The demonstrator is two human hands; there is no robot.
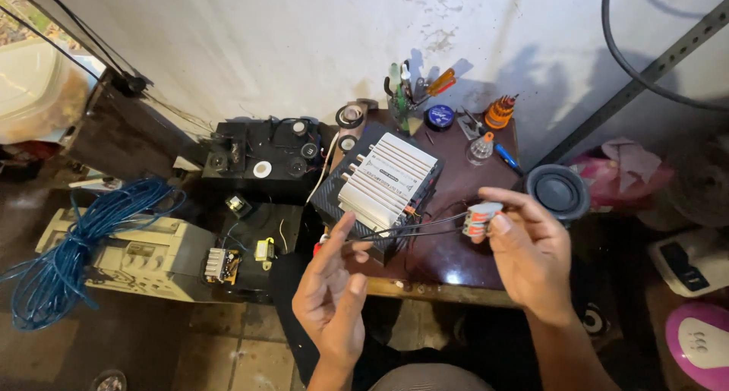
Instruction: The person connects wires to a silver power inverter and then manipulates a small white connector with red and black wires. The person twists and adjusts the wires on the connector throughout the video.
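My right hand (528, 250) pinches a small grey and orange wire connector block (480, 218) above the dark wooden table (463, 254). Thin dark wires (414, 229) run from the block leftward to my left hand (330, 296), whose fingers are spread, the forefinger and thumb touching the wire ends. Just behind the wires sits a silver amplifier box (383, 182) with knobs on its front, tilted on the table.
A round black speaker (558, 191) lies right of my right hand. At the back stand a cup of screwdrivers (410, 95), a blue tin (439, 117) and a small bottle (481, 148). Left are a black case (266, 159), a blue cable coil (72, 247) and a beige device (148, 258).
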